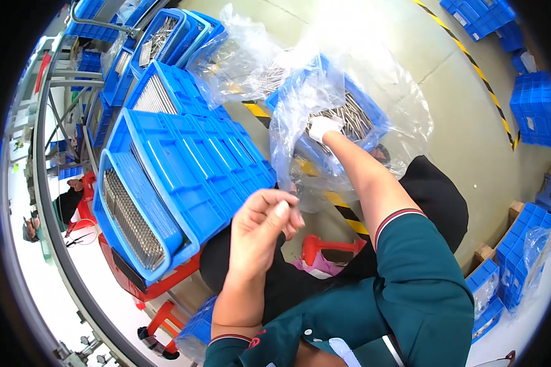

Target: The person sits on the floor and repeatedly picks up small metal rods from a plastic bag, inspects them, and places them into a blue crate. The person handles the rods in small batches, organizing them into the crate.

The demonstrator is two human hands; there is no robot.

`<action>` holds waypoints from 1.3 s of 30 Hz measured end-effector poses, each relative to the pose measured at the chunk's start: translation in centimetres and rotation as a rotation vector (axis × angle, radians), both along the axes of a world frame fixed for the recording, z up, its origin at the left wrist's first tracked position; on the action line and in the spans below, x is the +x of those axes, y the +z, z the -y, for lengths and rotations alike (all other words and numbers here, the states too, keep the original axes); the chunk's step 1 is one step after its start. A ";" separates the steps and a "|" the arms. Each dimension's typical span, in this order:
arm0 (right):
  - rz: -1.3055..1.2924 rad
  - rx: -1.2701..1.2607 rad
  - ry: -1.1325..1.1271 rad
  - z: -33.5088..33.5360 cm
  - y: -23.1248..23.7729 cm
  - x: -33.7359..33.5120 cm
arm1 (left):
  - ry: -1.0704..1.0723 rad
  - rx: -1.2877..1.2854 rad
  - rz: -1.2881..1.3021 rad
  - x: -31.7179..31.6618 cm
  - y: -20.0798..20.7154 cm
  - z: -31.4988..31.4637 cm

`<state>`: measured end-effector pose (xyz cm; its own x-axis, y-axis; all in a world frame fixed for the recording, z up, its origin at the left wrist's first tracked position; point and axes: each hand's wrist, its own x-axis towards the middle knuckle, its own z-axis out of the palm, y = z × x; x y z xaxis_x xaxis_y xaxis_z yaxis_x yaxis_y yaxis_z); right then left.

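My right hand (pixel 324 128), in a white glove, reaches into a blue bin (pixel 378 120) on the floor. It touches a heap of loose thin metal rods (pixel 353 118); its fingertips are hidden among them. Clear plastic sheeting (pixel 288 131) lines the bin and drapes over its sides. My left hand (pixel 264 225) is raised in front of my body with its fingers curled and the thumb pressed against them. Anything inside that grip is hidden. To its left lies a large blue crate (pixel 196 159) on its side, with a blue tray (pixel 138 205) of neatly stacked metal rods in its mouth.
Another blue crate (pixel 171 85) of rods and a bin of metal parts (pixel 160 41) stand farther left, beside a metal frame (pixel 50 140). Red stools (pixel 330 246) are below. Yellow-black tape (pixel 471 64) marks the floor. More blue crates (pixel 536 109) are stacked at the right.
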<state>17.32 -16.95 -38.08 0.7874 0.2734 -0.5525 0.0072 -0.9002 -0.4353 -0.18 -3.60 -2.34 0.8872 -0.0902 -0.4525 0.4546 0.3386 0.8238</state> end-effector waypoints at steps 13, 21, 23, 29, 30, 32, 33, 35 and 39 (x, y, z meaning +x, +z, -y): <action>0.439 0.233 -0.056 -5.4 2.7 5.1 | -0.014 0.000 -0.101 1.4 0.5 -1.2; 0.436 0.259 -0.039 -4.2 -0.6 5.6 | 0.000 0.009 -0.126 1.4 1.0 -1.5; 0.435 0.264 -0.032 -4.0 -0.8 5.2 | -0.006 0.006 -0.122 1.3 1.2 -1.4; 0.410 0.280 -0.034 -3.4 -0.9 4.7 | -0.013 0.034 -0.107 1.1 0.8 -1.2; 0.405 0.281 -0.037 -3.3 -0.9 4.6 | -0.019 0.044 -0.099 1.1 0.7 -1.3; 0.396 0.286 -0.036 -3.2 -0.8 4.4 | -0.026 0.063 -0.082 1.0 0.6 -1.3; 0.395 0.291 -0.036 -3.2 -0.7 4.3 | -0.025 0.065 -0.083 1.0 0.5 -1.2; 0.387 0.294 -0.035 -3.2 -0.6 4.1 | -0.027 0.074 -0.084 0.9 0.5 -1.1; 0.364 0.306 -0.039 -3.0 -0.9 3.9 | -0.053 0.077 -0.031 0.8 -0.1 -1.1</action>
